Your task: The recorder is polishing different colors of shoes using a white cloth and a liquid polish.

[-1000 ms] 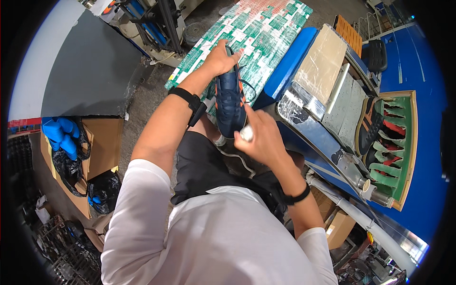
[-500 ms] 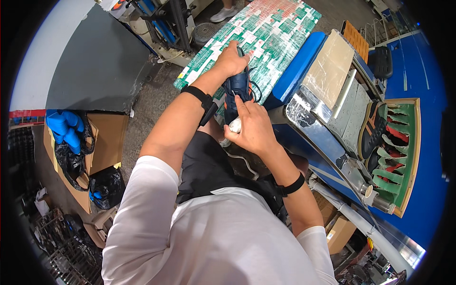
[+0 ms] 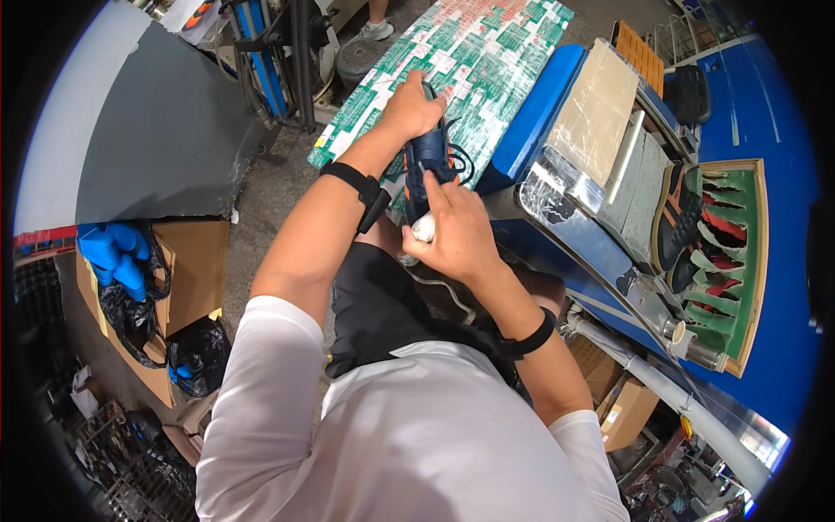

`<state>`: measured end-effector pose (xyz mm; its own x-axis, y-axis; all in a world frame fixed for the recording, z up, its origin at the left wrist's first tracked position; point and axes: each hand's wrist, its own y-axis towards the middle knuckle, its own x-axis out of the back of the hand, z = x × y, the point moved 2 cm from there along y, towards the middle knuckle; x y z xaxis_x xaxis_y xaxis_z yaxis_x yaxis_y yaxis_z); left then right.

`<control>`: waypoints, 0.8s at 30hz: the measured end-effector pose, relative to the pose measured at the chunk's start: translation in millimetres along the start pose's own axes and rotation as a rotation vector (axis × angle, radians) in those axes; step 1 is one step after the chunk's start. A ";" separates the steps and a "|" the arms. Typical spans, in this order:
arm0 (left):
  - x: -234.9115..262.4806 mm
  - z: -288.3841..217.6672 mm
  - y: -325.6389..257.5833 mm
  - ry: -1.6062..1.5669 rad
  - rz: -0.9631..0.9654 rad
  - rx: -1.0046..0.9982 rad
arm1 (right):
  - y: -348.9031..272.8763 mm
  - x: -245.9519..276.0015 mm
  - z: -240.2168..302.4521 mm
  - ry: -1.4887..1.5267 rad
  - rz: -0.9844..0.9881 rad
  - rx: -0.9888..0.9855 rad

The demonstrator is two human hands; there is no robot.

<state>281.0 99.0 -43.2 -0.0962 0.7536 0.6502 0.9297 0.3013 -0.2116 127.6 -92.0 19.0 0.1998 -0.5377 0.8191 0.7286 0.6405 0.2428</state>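
Note:
A dark navy shoe (image 3: pixel 424 157) with orange accents and dark laces hangs in front of me above the near edge of the green-and-white table. My left hand (image 3: pixel 410 111) is closed round its far end, at the collar. Close to the near end is my right hand (image 3: pixel 459 228), its index finger stretched onto the shoe's upper. Between that hand's thumb and other fingers a white rounded wad (image 3: pixel 424 228) shows, up against the shoe's near end. Whether it is cloth or paper I cannot make out.
At right stands a blue and metal machine (image 3: pixel 557 196) with dark shoes (image 3: pixel 674 217) on it, beside a wooden-framed green and red flap curtain (image 3: pixel 731 261). A grey panel (image 3: pixel 165 122) and an open cardboard box (image 3: pixel 196 261) are at left. A round stool (image 3: pixel 361 58) stands far ahead.
The surroundings have shifted slightly in the picture as my head moved. Both hands keep nearly the same hold, and the shoe has moved little.

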 end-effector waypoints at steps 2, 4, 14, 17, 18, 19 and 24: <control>-1.2 0.3 -1.6 0.023 0.028 0.055 | -11.2 3.0 -5.3 0.006 0.043 0.010; -3.0 0.3 -2.1 0.025 0.000 0.025 | -10.4 2.6 -3.5 0.024 0.087 0.033; -0.1 11.0 1.1 -0.046 0.017 -0.049 | 1.1 -18.7 21.4 0.376 0.141 -0.129; 16.4 18.2 -4.5 -0.185 0.078 -0.064 | -21.8 25.0 6.5 0.150 -0.105 0.039; 26.6 15.0 -6.7 -0.289 0.082 -0.113 | -31.4 43.3 -4.0 0.090 -0.206 0.053; 35.7 32.7 -8.4 -0.519 0.132 -0.089 | -44.5 56.0 -20.0 0.045 -0.230 -0.018; 56.1 80.9 -67.0 -0.913 0.266 0.245 | -138.5 125.0 -130.5 -0.282 -0.388 -0.461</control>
<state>184.5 168.3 -51.6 -0.2280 0.9454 -0.2330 0.8713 0.0913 -0.4821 137.1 -319.5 20.0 -0.2670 -0.4783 0.8366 0.9312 0.0954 0.3517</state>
